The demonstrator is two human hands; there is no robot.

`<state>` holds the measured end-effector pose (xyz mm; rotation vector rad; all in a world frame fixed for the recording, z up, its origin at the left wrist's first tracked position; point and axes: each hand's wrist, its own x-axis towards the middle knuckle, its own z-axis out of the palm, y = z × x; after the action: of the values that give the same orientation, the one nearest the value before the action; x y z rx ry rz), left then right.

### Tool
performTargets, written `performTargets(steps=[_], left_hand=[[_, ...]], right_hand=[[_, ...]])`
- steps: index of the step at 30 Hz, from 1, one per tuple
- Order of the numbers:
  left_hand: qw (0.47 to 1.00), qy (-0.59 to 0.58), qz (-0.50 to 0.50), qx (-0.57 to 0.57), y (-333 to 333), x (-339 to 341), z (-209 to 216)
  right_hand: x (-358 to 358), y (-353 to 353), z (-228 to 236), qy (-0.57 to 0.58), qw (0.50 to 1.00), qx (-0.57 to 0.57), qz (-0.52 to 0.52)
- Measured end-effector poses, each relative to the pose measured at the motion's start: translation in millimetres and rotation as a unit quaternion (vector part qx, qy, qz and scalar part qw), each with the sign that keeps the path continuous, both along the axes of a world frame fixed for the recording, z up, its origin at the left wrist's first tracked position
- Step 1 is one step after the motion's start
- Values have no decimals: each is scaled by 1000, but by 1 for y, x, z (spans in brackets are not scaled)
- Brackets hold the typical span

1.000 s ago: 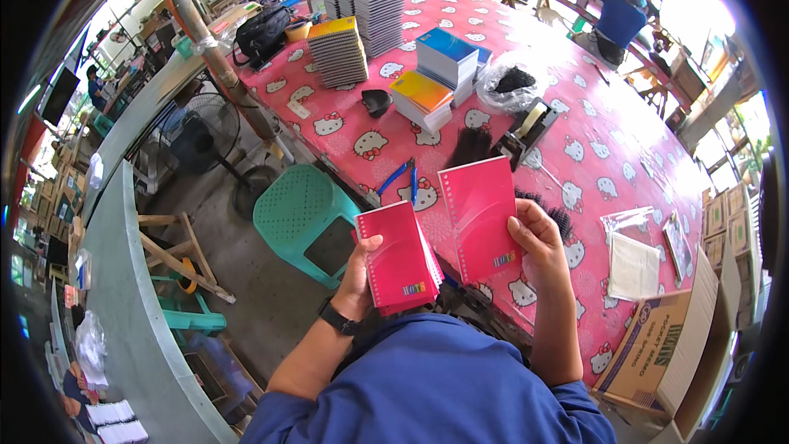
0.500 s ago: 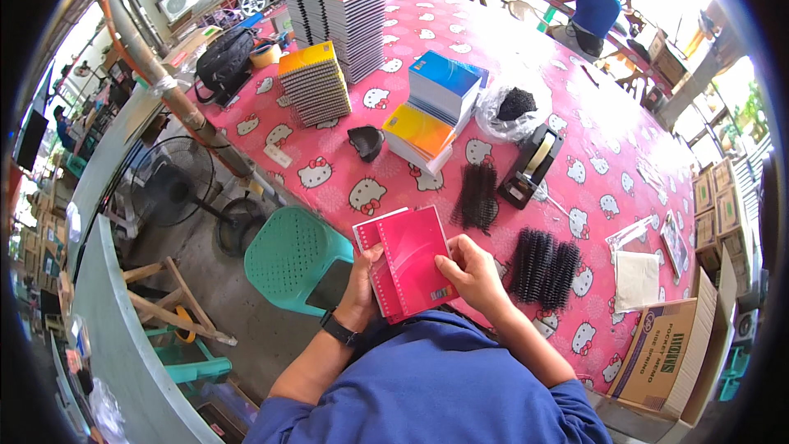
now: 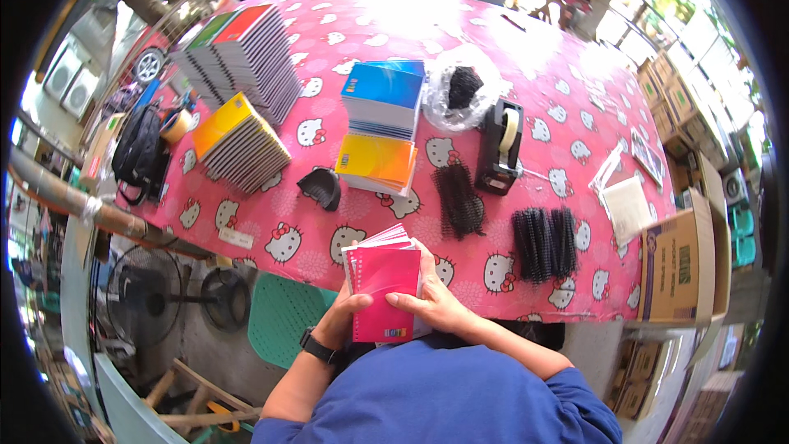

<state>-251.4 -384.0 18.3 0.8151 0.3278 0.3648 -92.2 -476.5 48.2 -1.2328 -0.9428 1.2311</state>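
Observation:
A small stack of loose notebook sheets with a pink cover is held upright in front of my body. Punched holes run down its left edge, and no coil shows in them. White and pink sheets fan out at its top. My left hand grips the left edge, with its thumb on the cover. My right hand wraps the right side, its thumb pressed on the cover and its fingers behind. Black plastic binding coils lie on the table to the right, beside another bunch of thin black coils.
On the pink tablecloth stand blue-covered stacks, yellow-covered stacks, bound notebooks, a black curved piece, a tape dispenser and a plastic bag. A cardboard box sits right; a green stool lies left.
The view has swung, so the table sits differently. Offset pink covers are now closer together, with sheets fanned at the top. My right hand has moved further round the stack's right side.

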Motion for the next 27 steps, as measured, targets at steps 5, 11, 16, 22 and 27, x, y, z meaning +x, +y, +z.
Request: performTargets(steps=[5, 11, 16, 22, 27], left_hand=[[986, 69, 12, -154, 18, 11, -18], [983, 109, 34, -146, 24, 32, -25], [984, 90, 25, -151, 41, 74, -35], [991, 82, -31, -97, 55, 151, -22], [993, 54, -65, -87, 76, 188, -26]], right_hand=[[68, 22, -19, -49, 991, -27, -124], [110, 42, -85, -628, 712, -246, -197], [112, -14, -103, -605, 734, -217, -219], [103, -61, -85, -600, 709, -298, -222], [100, -38, -49, -247, 939, -17, -239]])
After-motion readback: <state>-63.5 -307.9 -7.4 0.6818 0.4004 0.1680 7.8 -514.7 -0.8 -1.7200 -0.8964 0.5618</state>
